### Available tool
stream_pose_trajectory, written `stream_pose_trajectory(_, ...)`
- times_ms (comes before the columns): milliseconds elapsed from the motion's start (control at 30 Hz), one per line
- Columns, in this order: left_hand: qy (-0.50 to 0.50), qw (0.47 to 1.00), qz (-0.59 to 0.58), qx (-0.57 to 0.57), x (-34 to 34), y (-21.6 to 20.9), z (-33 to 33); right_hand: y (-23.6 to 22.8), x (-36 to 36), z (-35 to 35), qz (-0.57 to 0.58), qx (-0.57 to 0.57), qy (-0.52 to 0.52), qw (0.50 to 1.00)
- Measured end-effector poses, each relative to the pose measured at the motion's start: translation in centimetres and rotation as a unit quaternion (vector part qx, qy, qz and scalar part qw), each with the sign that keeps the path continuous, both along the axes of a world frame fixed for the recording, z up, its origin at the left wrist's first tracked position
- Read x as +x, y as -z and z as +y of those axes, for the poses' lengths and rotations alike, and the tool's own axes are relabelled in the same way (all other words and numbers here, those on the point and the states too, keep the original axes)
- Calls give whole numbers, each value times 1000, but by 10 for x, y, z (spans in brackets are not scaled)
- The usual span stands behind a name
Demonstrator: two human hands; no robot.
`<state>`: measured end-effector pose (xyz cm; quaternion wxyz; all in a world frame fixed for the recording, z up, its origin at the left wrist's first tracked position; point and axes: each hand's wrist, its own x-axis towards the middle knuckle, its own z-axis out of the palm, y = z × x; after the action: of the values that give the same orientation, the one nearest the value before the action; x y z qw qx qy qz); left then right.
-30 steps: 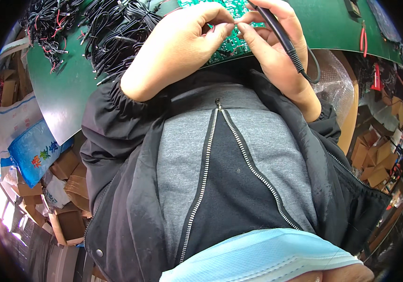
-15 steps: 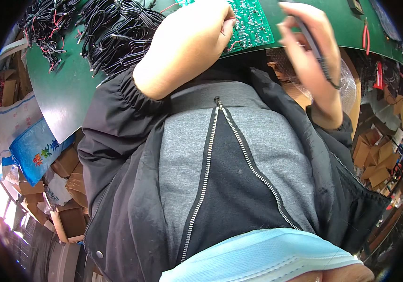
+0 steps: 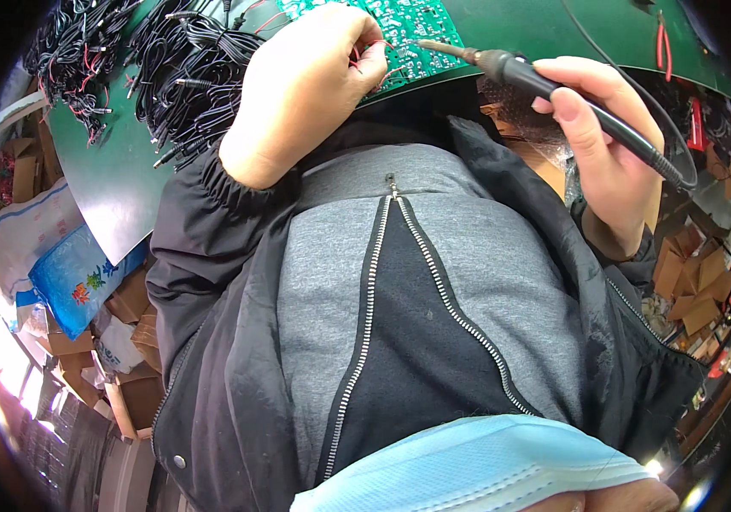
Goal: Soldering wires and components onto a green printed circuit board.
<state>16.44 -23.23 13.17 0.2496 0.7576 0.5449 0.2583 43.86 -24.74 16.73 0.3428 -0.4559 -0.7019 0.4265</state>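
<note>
In my right hand (image 3: pixel 608 136) is a black soldering iron (image 3: pixel 510 72), gripped by its handle with the tip pointing left over the green circuit board (image 3: pixel 425 34). Its cord loops up from the handle's rear end. I cannot tell whether the tip touches the board. My left hand (image 3: pixel 314 77) rests at the board's left part, thumb and fingers pinched on a thin red wire (image 3: pixel 382 43). The hand covers part of the board, which lies at the table's near edge and carries many small components.
Bundles of black cables (image 3: pixel 190 77) with red wire ends lie left of the board on the green table (image 3: pixel 113 200). Red-handled pliers (image 3: pixel 662 47) lie at the far right. Cardboard boxes (image 3: pixel 698 282) and a blue-and-white bag (image 3: pixel 75 273) sit below table level.
My right hand has turned the soldering iron from upright to pointing left, bringing its tip over the board. My left hand and the board appear slightly further left in the view.
</note>
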Motion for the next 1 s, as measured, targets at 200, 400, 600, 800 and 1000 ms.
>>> stream_pose_trajectory(200, 22, 998, 43, 43, -3, 24, -2, -2, -8, 3, -38, 5, -31, 999)
stream_pose_trajectory(400, 20, 995, 6, 102, -3, 23, 1, -8, -14, 5, -48, -3, -24, 999)
stream_pose_trajectory(600, 24, 994, -1, 105, -3, 24, 2, -13, -17, 8, -54, -23, -27, 998)
stream_pose_trajectory(800, 22, 994, 13, 104, -3, 21, 0, -33, -22, 25, -191, 173, -218, 941)
stream_pose_trajectory(1000, 24, 995, 19, 93, -5, 22, 0, -24, -19, 12, -74, 80, -67, 992)
